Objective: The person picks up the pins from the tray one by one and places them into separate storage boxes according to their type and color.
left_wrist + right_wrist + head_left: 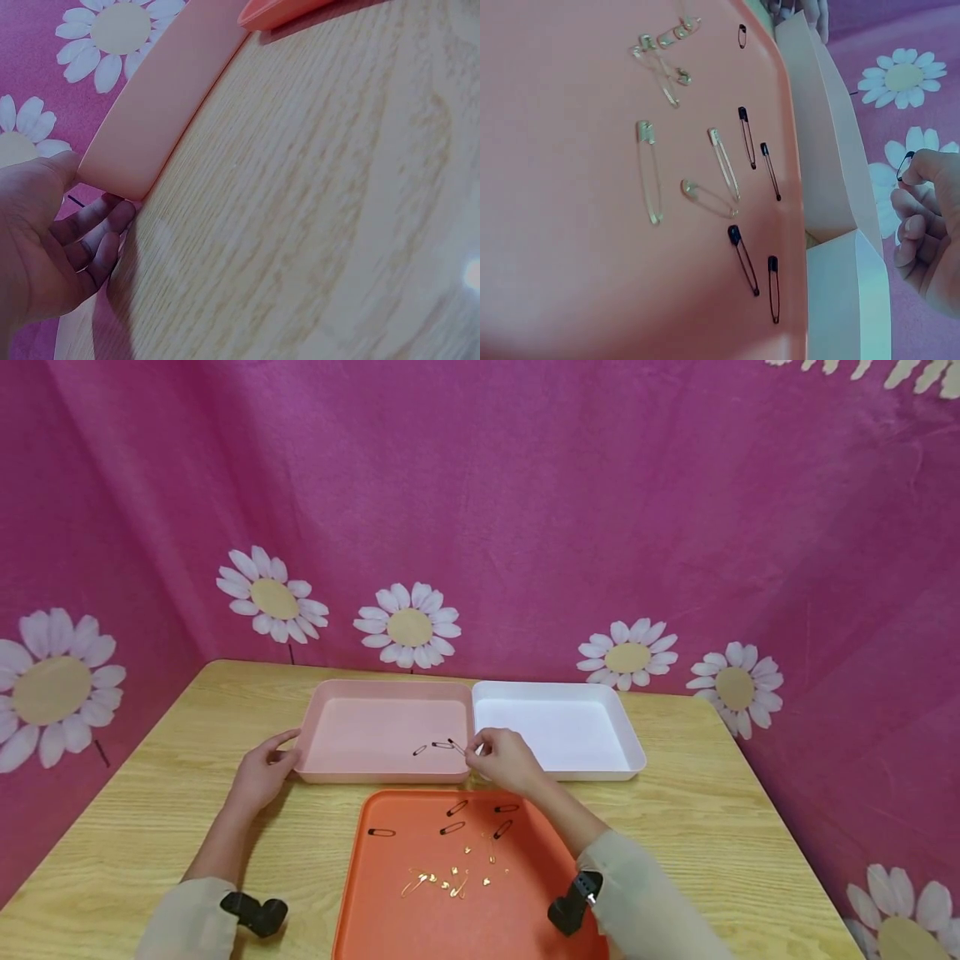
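Left hand (pixel 262 772), thumb and bent fingers gripping left side of pink tray (pixel 367 727); inside, two black safety pins (pixel 442 745); nearer, orange tray (pixel 420 935) with five black pins (pixel 452 828) and gold pins (pixel 645 133); held black pin (pixel 456 745), pinched between thumb and finger of right hand (pixel 504 760), at pink tray's right end; adjoining, white tray (pixel 555 727).

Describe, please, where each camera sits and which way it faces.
Head: on the head, facing forward and down over the table; left hand, right hand and forearms show.
Left wrist: on that wrist, facing the pink tray and table; left hand shows.
Right wrist: on that wrist, facing the orange tray; right hand shows, left hand partly.
Shared: head and right wrist show black pins.
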Demonstrator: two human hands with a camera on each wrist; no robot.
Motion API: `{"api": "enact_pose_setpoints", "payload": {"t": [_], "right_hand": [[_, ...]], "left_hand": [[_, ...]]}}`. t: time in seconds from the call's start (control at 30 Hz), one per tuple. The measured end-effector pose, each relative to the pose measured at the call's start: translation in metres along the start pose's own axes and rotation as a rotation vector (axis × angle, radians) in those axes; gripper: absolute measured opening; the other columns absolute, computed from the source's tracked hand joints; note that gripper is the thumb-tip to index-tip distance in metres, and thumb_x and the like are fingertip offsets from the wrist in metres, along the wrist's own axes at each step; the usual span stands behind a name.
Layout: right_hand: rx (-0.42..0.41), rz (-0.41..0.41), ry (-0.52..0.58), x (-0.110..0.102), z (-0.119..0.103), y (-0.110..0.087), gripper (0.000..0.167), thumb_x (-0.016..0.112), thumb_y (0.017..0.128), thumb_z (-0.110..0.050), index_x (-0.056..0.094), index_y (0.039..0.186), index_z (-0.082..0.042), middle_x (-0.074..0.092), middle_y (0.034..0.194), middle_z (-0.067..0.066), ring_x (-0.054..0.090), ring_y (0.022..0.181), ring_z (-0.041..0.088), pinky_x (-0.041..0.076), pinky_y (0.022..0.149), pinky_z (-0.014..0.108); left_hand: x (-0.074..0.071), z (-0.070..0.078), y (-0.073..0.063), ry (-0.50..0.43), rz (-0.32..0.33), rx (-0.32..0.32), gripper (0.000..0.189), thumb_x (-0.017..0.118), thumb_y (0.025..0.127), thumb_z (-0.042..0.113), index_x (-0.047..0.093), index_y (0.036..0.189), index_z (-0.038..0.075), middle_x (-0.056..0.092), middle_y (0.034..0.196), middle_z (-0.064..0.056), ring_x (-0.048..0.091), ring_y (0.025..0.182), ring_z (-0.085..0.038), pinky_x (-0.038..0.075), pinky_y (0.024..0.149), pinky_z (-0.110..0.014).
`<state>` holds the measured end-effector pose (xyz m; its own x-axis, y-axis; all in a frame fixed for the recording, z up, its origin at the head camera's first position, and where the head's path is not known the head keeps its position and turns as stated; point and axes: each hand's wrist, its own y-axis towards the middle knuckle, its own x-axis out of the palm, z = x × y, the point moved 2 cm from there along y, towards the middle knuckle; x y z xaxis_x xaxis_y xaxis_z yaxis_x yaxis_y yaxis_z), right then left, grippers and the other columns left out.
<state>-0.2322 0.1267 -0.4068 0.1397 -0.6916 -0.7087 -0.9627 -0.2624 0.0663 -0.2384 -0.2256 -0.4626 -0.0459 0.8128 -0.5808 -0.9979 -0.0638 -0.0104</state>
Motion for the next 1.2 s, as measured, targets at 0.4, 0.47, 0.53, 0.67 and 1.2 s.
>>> {"api": "enact_pose_setpoints", "payload": {"t": [0.4, 0.47, 0.53, 0.67, 1.2], "right_hand": [[0.057, -0.007, -0.004, 0.01, -0.004, 0.018, 0.01, 0.059, 0.085, -0.016, 0.064, 0.08, -0.009, 0.051, 0.059, -0.003, 0.043, 0.051, 0.009, 0.032, 0.049, 0.023], [0.076, -0.008, -0.006, 0.011, -0.004, 0.021, 0.01, 0.06, 0.085, -0.017, 0.065, 0.081, -0.008, 0.051, 0.06, -0.003, 0.044, 0.05, 0.01, 0.032, 0.047, 0.023], [0.092, -0.01, -0.01, 0.013, -0.005, 0.023, 0.011, 0.06, 0.085, -0.017, 0.065, 0.082, -0.008, 0.052, 0.06, -0.002, 0.046, 0.05, 0.01, 0.032, 0.047, 0.023], [0.106, -0.013, -0.034, 0.017, -0.007, 0.028, 0.012, 0.06, 0.084, -0.017, 0.066, 0.084, -0.007, 0.055, 0.063, 0.0, 0.048, 0.053, 0.01, 0.034, 0.049, 0.023], [0.156, -0.014, -0.114, 0.036, -0.019, 0.041, 0.016, 0.06, 0.089, -0.022, 0.068, 0.091, -0.008, 0.064, 0.079, 0.003, 0.049, 0.063, 0.013, 0.037, 0.055, 0.024]], "left_hand": [[-0.001, 0.003, -0.001, 0.02, -0.002, -0.009, 0.045, 0.05, 0.096, 0.022, 0.046, 0.136, 0.003, 0.062, 0.113, -0.029, 0.053, 0.081, -0.003, 0.04, 0.07, -0.016], [-0.001, 0.003, -0.001, 0.019, -0.004, -0.014, 0.045, 0.05, 0.096, 0.023, 0.045, 0.137, 0.004, 0.061, 0.113, -0.029, 0.053, 0.082, -0.005, 0.04, 0.069, -0.016], [-0.001, 0.003, -0.001, 0.014, -0.009, -0.019, 0.045, 0.05, 0.097, 0.023, 0.045, 0.137, 0.004, 0.061, 0.114, -0.029, 0.054, 0.082, -0.005, 0.041, 0.069, -0.016], [-0.001, 0.003, -0.002, 0.007, -0.016, -0.022, 0.046, 0.05, 0.097, 0.023, 0.044, 0.138, 0.004, 0.061, 0.114, -0.029, 0.054, 0.082, -0.005, 0.041, 0.069, -0.016], [0.0, 0.0, 0.0, -0.014, 0.005, 0.01, 0.044, 0.051, 0.096, 0.018, 0.045, 0.136, 0.001, 0.062, 0.109, -0.03, 0.055, 0.072, 0.002, 0.041, 0.068, -0.014]]}}
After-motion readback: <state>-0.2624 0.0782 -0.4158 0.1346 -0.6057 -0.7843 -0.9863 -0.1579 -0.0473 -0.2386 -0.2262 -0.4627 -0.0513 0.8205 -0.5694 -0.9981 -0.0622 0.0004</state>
